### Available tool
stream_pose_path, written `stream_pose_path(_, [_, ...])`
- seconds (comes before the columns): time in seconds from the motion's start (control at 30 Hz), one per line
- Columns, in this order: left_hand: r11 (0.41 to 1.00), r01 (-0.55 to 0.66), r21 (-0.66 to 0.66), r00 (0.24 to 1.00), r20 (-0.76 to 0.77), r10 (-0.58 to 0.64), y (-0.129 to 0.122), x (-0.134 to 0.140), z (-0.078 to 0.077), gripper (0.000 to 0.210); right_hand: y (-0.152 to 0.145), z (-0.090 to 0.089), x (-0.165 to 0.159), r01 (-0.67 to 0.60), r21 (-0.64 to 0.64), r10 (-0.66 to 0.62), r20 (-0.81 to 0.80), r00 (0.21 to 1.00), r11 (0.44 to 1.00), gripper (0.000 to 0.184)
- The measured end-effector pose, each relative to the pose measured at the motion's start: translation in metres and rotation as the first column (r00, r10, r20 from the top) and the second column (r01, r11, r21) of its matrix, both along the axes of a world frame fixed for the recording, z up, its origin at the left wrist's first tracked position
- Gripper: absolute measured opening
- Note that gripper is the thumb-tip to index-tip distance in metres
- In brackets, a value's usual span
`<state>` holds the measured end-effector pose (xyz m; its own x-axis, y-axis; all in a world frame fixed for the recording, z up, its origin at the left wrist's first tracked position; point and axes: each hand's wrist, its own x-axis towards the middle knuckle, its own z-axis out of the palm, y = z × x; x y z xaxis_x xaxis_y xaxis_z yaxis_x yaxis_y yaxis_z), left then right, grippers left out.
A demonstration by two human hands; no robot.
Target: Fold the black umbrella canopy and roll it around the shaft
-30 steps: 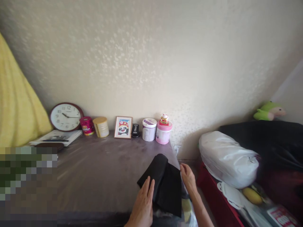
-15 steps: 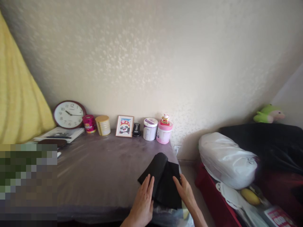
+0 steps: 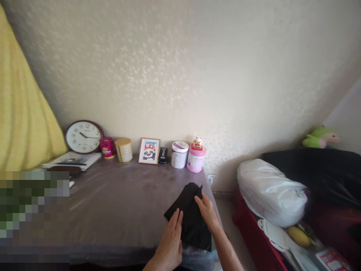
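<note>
Hands rest flat and open on a black cloth (image 3: 189, 220) near the counter's (image 3: 118, 203) right front corner: left hand (image 3: 171, 241) at its left edge, right hand (image 3: 208, 212) atop; neither grips.

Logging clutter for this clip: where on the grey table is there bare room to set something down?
The widest bare stretch of the grey table lies left of the black cloth, in front of the back row from wall clock to pink tub. The row is crowded. The near right corner is taken: the left hand and right hand rest on the cloth.
</note>
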<state>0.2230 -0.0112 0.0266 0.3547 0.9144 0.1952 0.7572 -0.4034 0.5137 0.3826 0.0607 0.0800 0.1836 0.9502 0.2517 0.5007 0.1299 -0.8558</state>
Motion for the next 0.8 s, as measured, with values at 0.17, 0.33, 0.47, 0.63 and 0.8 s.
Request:
stream_pose_path(0.17, [1.0,-0.028,-0.005,1.0,-0.007,0.028,0.001,-0.004,-0.001,0.076,0.019,-0.005,-0.027,-0.031,-0.021,0.03,-0.031,0.999,0.999,0.032])
stream_pose_path(0.33, [0.998,-0.059,-0.033,0.998,-0.018,0.058,0.003,-0.007,-0.004,0.062,0.03,-0.015,-0.04,-0.045,-0.078,0.044,-0.007,0.999,0.996,0.03])
stream_pose_path(0.47, [0.997,-0.072,-0.037,0.997,-0.011,0.072,0.006,-0.008,-0.011,0.065,0.036,-0.023,-0.046,-0.021,-0.109,0.027,0.057,0.998,0.994,0.031])
stream_pose_path(0.63, [0.988,-0.134,-0.078,0.991,0.001,0.135,0.004,-0.014,-0.024,0.062,0.041,-0.028,-0.05,-0.064,-0.168,0.075,0.061,0.995,0.984,0.037])
stream_pose_path(0.8, [0.994,-0.11,-0.023,0.99,0.09,0.111,-0.005,-0.032,-0.031,0.065,0.038,-0.023,-0.054,-0.253,-0.276,0.214,-0.162,0.963,0.927,0.042])
